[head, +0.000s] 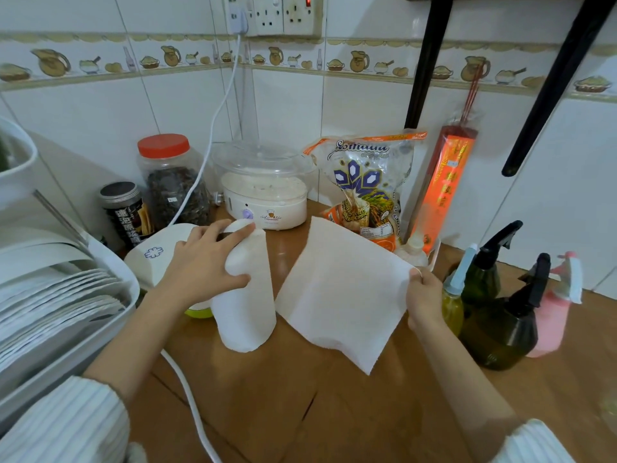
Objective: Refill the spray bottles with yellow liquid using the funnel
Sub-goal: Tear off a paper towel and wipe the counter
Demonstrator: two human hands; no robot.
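Spray bottles grouped at right of bench point(334, 412): dark green bottle point(500, 332) nearest, pink bottle point(551, 315) right of it, small yellow-filled bottle point(452, 305) left, second green bottle point(484, 272) behind; likely light plastic, smooth, top-heavy; grip body, not trigger; no funnel visible; right hand point(424, 295) pinches limp paper sheet point(344, 292); left hand point(203, 262) grips paper-towel roll point(245, 312), centre.

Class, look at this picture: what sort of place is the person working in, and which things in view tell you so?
Most likely a home kitchen counter. A dish rack full of plates stands on the left, a small food steamer and a bag of rice sit against a tiled wall with a border of jugs and bowls.
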